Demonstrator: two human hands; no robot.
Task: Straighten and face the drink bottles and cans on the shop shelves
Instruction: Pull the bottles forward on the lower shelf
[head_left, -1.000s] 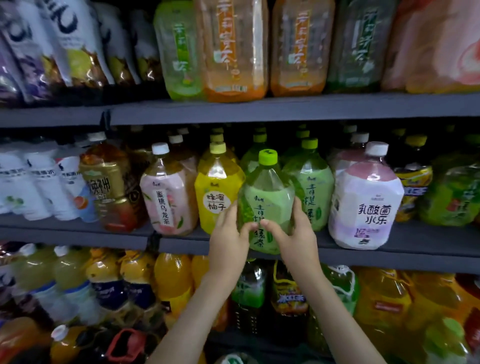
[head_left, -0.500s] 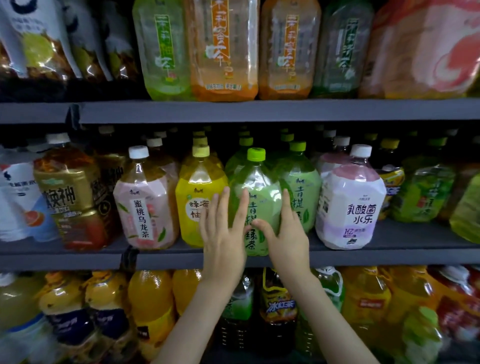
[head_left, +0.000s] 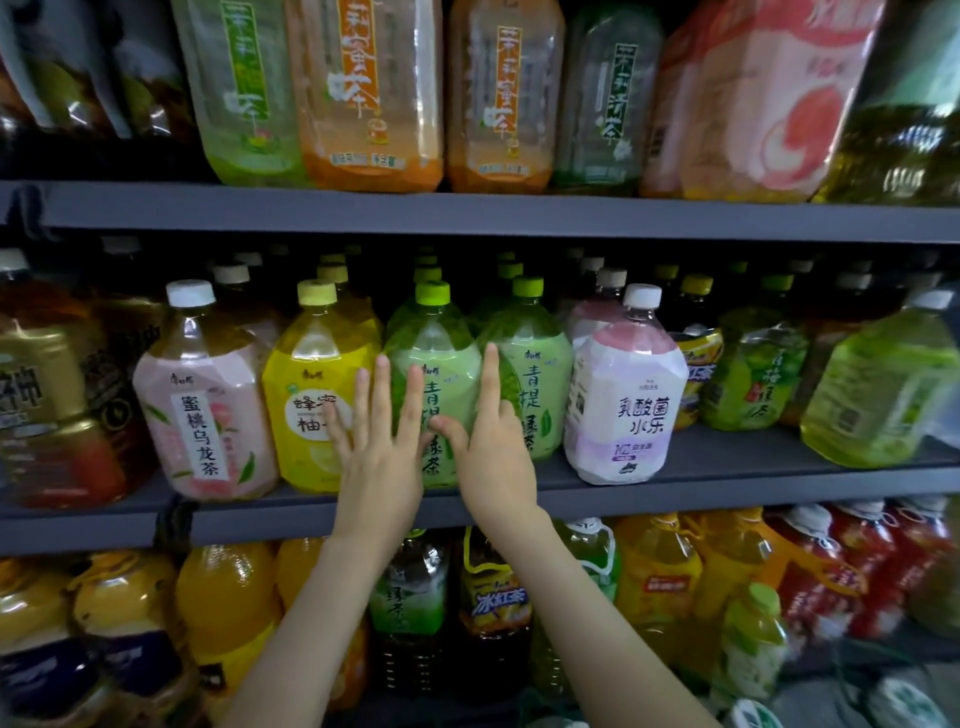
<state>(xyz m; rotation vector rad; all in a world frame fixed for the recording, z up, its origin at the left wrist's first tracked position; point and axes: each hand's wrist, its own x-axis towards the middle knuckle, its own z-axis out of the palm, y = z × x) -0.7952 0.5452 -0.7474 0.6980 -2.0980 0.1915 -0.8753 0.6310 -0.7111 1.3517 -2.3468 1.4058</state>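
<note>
The left hand (head_left: 382, 457) and right hand (head_left: 493, 457) are releasing the green tea bottle (head_left: 441, 358), fingers (head_left: 383, 384) now wide and straight against it, so it is seemingly standing faced on the middle shelf (head_left: 727, 483).

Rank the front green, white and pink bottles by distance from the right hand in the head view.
1. Front green bottle, against the right hand.
2. White bottle, just to the right.
3. Pink bottle, far to the left.
</note>
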